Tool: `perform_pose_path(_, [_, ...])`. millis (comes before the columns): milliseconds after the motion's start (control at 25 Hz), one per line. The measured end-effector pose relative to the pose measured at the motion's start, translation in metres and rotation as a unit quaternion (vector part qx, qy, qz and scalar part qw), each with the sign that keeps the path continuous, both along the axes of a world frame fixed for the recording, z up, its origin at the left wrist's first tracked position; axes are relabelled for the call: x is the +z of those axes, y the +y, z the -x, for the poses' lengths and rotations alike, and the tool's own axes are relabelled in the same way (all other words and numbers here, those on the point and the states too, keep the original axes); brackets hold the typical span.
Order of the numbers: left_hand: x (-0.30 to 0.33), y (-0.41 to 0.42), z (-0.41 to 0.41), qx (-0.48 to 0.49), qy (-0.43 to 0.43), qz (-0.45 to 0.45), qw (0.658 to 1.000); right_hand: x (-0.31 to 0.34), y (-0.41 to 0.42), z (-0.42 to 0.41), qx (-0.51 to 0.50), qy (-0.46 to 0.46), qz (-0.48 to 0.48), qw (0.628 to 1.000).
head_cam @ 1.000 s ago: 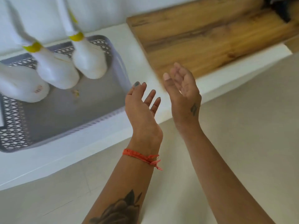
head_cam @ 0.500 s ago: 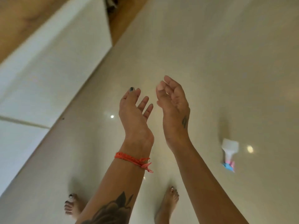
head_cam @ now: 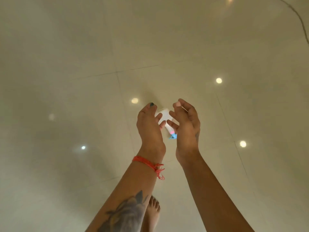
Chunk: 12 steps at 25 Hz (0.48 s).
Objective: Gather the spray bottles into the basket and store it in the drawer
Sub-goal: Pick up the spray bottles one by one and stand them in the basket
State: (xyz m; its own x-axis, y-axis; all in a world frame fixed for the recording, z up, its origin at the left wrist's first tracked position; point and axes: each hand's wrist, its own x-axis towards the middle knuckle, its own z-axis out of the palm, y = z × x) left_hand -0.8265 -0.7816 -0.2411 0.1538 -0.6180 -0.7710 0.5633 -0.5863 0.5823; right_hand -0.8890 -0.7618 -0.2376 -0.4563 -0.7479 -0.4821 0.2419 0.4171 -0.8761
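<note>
A small white spray bottle with a pink collar and a blue nozzle lies on the pale tiled floor, seen through the gap between my two hands. My left hand is raised to its left, fingers apart, holding nothing. My right hand is raised to its right, fingers curled and apart, also holding nothing. Both hands hover above the bottle and partly cover it. The basket and the drawer are out of view.
Glossy beige floor tiles with bright light reflections fill the view. My bare foot shows at the bottom, under my left forearm. A dark crack or cable curves across the top right corner.
The view has swung away from the basket and white cabinet down to the floor. The fallen bottle, earlier at the right, now sits between my two raised hands.
</note>
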Motion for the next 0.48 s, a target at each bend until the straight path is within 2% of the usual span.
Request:
perform_pose_path(80, [-0.031,-0.014,0.027,-0.059,-0.041,-0.01,0.997,-0.028,-0.008,0.03,-0.079,-0.042,-0.046,0.995])
perform_pose_path(200, [-0.095,-0.036,0.051,-0.144,-0.117,-0.009,0.983,-0.091,-0.017,0.063,-0.198,-0.139,-0.119,0.963])
perform_pose_path(360, [-0.193,-0.063,0.058,-0.249,-0.27,0.011,0.93,-0.202,-0.025,0.077,-0.3,-0.269,-0.201,0.893])
perform_pose_path(480, [-0.26,-0.078,0.056,-0.321,-0.333,0.023,0.886,-0.276,-0.034,0.066,-0.334,-0.355,-0.248,0.837])
